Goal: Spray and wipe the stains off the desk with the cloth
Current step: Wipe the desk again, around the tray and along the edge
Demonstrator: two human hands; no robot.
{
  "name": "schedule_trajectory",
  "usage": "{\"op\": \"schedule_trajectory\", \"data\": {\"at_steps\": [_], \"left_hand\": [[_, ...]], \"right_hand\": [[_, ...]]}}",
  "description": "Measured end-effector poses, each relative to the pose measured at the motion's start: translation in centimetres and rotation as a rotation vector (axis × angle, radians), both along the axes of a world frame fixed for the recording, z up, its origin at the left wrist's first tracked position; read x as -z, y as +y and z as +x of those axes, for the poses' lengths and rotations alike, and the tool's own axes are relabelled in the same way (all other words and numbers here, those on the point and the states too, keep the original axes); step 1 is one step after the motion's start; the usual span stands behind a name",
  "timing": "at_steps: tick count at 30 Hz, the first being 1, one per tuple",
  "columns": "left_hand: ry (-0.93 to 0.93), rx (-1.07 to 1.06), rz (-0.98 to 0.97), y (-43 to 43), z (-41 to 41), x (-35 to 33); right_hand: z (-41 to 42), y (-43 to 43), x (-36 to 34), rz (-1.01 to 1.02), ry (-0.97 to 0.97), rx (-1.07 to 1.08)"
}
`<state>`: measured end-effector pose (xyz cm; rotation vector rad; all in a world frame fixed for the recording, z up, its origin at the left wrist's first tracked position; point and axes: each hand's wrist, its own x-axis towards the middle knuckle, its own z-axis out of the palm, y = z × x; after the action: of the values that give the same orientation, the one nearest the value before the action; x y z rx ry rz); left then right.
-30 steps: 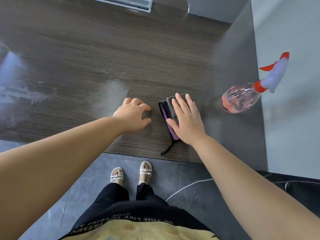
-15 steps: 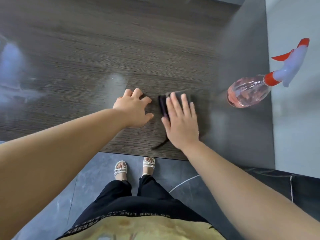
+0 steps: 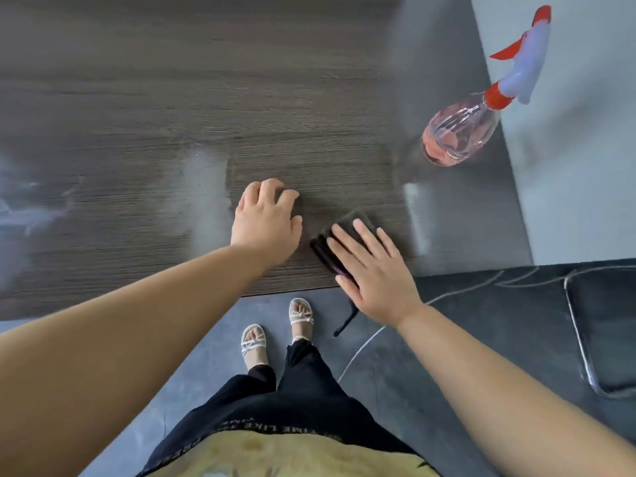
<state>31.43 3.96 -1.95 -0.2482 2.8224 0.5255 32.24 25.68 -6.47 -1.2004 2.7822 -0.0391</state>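
Note:
A folded dark cloth (image 3: 351,223) with a purple edge lies at the front edge of the dark wood desk (image 3: 241,98). My right hand (image 3: 371,266) presses flat on it with straight fingers, its heel past the desk edge. My left hand (image 3: 266,223) rests on the desk just left of the cloth, fingers curled under, holding nothing. A pink spray bottle (image 3: 457,132) with a white and red trigger head stands on the desk at the right. A whitish smear (image 3: 203,197) lies left of my left hand, and a larger smear (image 3: 31,208) sits at the far left.
A pale wall (image 3: 568,149) bounds the desk on the right. Below the desk edge is grey floor (image 3: 213,356) with my sandalled feet, a thin white cable (image 3: 364,349), and a dark chair seat with a metal rim (image 3: 605,332) at the lower right.
My right hand has slid the cloth back toward the front edge of the desk and to the right. The left hand stays planted beside it. The view has tilted down.

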Motion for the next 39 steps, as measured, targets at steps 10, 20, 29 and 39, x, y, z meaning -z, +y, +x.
{"op": "schedule_trajectory", "data": {"at_steps": [10,20,29,39], "left_hand": [[-0.061,0.009,-0.05,-3.6,1.5,-0.6],[-0.294,0.142,-0.025,-8.4,1.1,-1.6],[-0.232,0.139,0.049,-9.7,0.2,-1.7],[-0.115,-0.074,0.063,-10.4,-5.8,-1.3]], "right_hand": [[0.0,-9.5,-0.1,-0.026,0.015,0.401],[-5.7,-9.9,0.1,-0.026,0.004,0.86],[-5.9,-6.1,0.4,-0.041,0.098,0.185],[-8.3,-11.3,0.3,-0.015,0.036,-0.163]]}}
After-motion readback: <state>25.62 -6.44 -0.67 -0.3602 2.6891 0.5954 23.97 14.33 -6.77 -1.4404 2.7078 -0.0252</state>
